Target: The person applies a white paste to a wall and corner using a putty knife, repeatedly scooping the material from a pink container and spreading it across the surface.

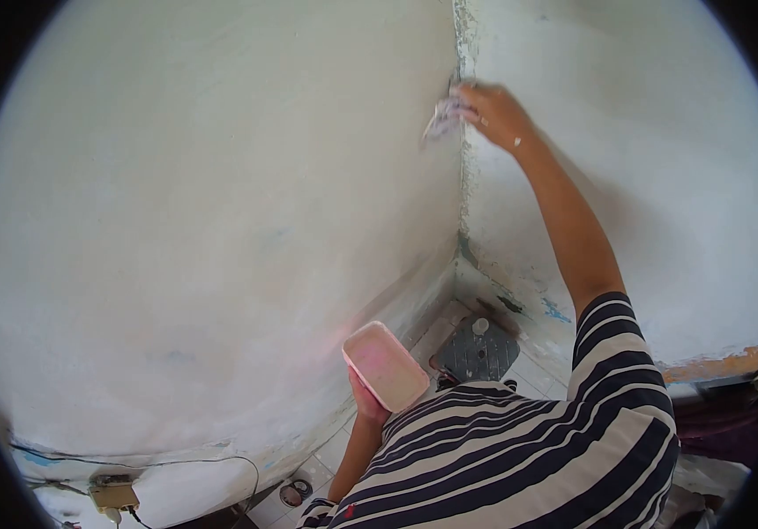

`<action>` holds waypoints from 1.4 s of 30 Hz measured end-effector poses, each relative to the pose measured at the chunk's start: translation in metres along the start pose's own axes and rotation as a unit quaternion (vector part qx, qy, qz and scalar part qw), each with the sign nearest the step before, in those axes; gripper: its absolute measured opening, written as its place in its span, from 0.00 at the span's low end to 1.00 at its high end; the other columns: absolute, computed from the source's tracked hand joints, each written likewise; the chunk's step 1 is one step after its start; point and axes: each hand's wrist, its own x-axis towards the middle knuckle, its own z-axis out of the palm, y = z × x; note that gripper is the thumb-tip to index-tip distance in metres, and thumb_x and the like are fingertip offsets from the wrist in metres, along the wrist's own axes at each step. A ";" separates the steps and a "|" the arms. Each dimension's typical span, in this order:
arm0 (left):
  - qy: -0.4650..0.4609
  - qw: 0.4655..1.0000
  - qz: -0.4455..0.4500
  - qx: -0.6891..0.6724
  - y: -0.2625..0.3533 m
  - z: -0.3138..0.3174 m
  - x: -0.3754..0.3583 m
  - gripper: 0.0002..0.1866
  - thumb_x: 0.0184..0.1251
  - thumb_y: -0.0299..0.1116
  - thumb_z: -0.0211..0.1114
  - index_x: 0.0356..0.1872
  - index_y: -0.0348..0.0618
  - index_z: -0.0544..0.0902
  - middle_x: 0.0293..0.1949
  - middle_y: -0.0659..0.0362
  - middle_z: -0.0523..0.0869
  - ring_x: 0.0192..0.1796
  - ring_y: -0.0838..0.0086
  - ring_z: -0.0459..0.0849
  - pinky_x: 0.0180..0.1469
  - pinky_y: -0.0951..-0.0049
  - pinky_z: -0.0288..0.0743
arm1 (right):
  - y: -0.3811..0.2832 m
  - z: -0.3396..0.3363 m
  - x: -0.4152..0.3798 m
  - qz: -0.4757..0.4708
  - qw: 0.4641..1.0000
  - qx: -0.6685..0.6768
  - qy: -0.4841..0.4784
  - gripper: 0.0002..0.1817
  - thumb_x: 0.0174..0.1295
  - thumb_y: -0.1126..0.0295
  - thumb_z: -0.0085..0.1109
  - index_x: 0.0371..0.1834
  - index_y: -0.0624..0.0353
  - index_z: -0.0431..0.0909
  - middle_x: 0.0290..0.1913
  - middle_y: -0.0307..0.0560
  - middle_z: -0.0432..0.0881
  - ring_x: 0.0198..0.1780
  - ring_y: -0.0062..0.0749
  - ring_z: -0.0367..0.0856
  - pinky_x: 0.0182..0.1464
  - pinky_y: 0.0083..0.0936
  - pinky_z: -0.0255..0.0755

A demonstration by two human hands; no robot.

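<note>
My left hand [368, 396] supports a pink rectangular plastic tub [386, 367] from its left side, in front of my striped shirt. The inside of the tub is coated with a pale, pinkish material. Up at the wall corner [462, 167], my right hand [490, 113] is closed around a flat, white-smeared scraper [443, 121]. The scraper is blurred, and its lower edge reaches over the left wall [220, 176] just beside the corner. White spots mark my right fingers and wrist.
A grey stool [485, 357] with a small white round object [481, 326] on it stands below in the corner. At lower left are a socket box [112, 495] with plugs, a loose cable [194, 461] and a tape roll [295, 492]. Dark fabric [723, 423] lies at right.
</note>
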 end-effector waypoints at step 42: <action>-0.035 0.999 -0.003 -0.035 -0.002 0.022 0.001 0.40 0.74 0.72 0.35 0.72 0.53 0.70 0.63 0.56 0.81 0.61 0.54 0.82 0.63 0.45 0.76 | -0.052 -0.149 0.103 0.000 0.993 -0.080 0.090 0.12 0.65 0.66 0.62 0.47 0.60 0.78 0.35 0.54 0.85 0.35 0.53 0.83 0.40 0.35 0.77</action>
